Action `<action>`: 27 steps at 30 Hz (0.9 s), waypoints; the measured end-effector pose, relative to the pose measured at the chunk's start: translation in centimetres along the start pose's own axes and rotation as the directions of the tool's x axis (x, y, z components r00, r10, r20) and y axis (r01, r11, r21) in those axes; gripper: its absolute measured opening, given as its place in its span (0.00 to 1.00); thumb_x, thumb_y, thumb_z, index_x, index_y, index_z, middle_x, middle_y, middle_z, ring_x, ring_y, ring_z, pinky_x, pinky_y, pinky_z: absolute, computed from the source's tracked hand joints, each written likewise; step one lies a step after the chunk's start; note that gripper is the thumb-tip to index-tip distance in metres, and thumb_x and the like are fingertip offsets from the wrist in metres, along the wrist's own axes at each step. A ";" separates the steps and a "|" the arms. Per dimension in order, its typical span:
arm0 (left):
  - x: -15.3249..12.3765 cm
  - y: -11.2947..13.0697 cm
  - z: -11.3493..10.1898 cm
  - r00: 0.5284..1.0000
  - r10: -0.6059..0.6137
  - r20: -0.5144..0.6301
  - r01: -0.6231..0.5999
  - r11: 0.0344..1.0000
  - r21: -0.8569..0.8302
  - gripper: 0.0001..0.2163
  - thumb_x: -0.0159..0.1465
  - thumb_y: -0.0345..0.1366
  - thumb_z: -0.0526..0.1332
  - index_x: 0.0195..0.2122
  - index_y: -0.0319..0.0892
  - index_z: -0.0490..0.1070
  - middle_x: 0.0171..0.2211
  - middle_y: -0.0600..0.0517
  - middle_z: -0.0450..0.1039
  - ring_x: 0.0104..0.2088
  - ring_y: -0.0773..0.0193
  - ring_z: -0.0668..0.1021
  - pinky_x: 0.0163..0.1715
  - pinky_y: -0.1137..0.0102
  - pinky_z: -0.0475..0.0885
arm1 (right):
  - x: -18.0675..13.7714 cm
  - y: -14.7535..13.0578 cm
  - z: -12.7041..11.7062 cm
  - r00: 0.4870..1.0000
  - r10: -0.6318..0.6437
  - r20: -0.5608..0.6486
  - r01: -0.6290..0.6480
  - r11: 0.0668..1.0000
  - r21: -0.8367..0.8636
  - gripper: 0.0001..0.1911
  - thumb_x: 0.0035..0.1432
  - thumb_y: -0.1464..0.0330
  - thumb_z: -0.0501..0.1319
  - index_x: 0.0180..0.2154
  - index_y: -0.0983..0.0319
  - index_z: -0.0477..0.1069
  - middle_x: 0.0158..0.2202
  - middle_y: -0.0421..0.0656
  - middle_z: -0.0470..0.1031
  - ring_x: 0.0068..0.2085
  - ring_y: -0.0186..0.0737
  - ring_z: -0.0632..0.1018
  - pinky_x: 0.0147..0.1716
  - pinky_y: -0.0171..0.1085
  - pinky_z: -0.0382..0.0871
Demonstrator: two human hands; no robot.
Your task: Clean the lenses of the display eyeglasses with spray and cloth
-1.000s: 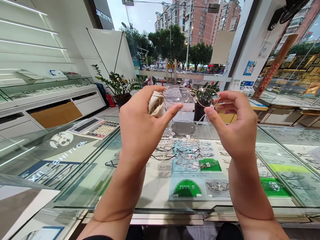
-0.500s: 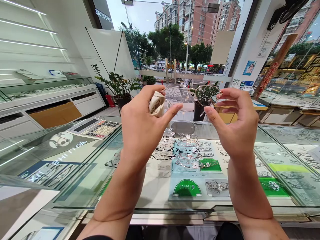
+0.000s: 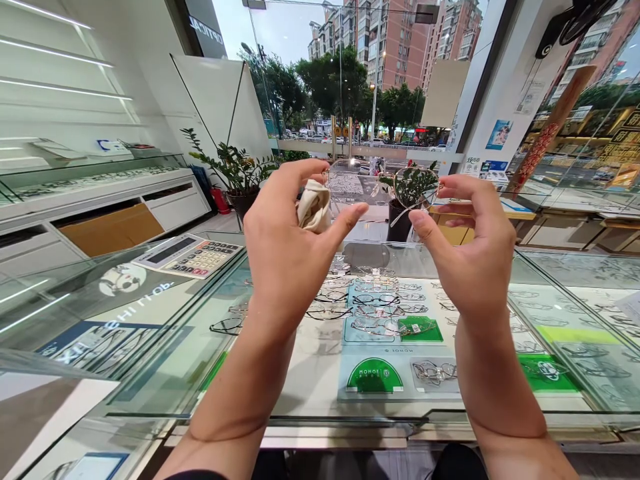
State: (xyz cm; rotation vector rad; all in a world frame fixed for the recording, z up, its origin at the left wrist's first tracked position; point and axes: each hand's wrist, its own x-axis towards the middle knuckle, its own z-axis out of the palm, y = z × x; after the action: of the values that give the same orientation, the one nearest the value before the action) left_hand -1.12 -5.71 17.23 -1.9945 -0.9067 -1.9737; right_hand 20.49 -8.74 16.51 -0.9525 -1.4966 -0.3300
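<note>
Both hands hold a pair of thin-rimmed eyeglasses (image 3: 416,183) in the air above the glass counter, the clear lenses facing the window. My left hand (image 3: 295,217) grips the left end of the frame with its fingers, its thumb stretched out below the lens. A crumpled pale cloth (image 3: 314,207) is tucked inside that same hand. At the right end, the fingers of my right hand (image 3: 470,233) pinch the frame near the hinge, with the thumb lower down. A thin temple arm slants below the right lens.
Under the hands is a glass display counter (image 3: 310,387) with rows of spectacle frames (image 3: 375,300) inside. A calculator (image 3: 187,255) lies on the glass to the left. Beyond stand potted plants (image 3: 240,167), a red fire extinguisher (image 3: 220,200) and a large window.
The eyeglasses have risen a little at the left end and turned slightly. My left hand has shifted slightly up and right; my right hand has barely moved.
</note>
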 end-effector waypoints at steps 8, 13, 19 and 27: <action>0.0 -0.8 0.7 0.999 -0.029 0.034 0.029 1.000 0.007 0.25 0.63 0.60 0.69 0.55 0.52 0.74 0.49 0.48 0.80 0.53 0.46 0.81 0.55 0.49 0.78 | 0.0 0.0 0.2 1.000 0.023 -0.019 -0.023 1.000 0.014 0.19 0.67 0.54 0.65 0.57 0.49 0.71 0.55 0.48 0.78 0.52 0.56 0.82 0.46 0.55 0.81; -0.1 -2.3 1.8 0.995 0.011 0.099 -0.003 0.997 -0.076 0.29 0.63 0.62 0.68 0.60 0.54 0.70 0.52 0.47 0.80 0.54 0.48 0.81 0.52 0.54 0.80 | 0.0 -0.4 0.8 0.991 -0.043 -0.125 0.046 0.999 0.025 0.22 0.64 0.61 0.69 0.58 0.50 0.70 0.56 0.47 0.75 0.52 0.55 0.80 0.45 0.56 0.81; -0.3 -2.8 3.1 0.999 0.040 0.024 -0.038 0.997 -0.074 0.34 0.62 0.62 0.68 0.66 0.58 0.65 0.60 0.46 0.76 0.62 0.44 0.78 0.55 0.50 0.78 | -0.2 -0.8 1.2 0.993 -0.041 -0.113 0.038 0.999 -0.032 0.22 0.66 0.62 0.66 0.60 0.48 0.67 0.60 0.51 0.73 0.59 0.60 0.77 0.48 0.59 0.82; -0.6 -2.1 3.6 0.982 0.133 -0.135 -0.125 0.990 0.068 0.30 0.67 0.58 0.65 0.68 0.60 0.63 0.61 0.47 0.75 0.62 0.46 0.77 0.57 0.49 0.78 | 0.4 1.7 2.9 0.974 0.004 -0.227 0.044 0.978 0.205 0.12 0.72 0.60 0.56 0.55 0.52 0.68 0.54 0.49 0.75 0.57 0.53 0.80 0.51 0.54 0.81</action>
State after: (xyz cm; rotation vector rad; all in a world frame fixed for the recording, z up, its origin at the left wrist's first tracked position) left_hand 0.81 -2.25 15.75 -1.8091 -0.7735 -1.9632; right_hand 19.76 -5.55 15.79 -0.7081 -1.3040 -0.2797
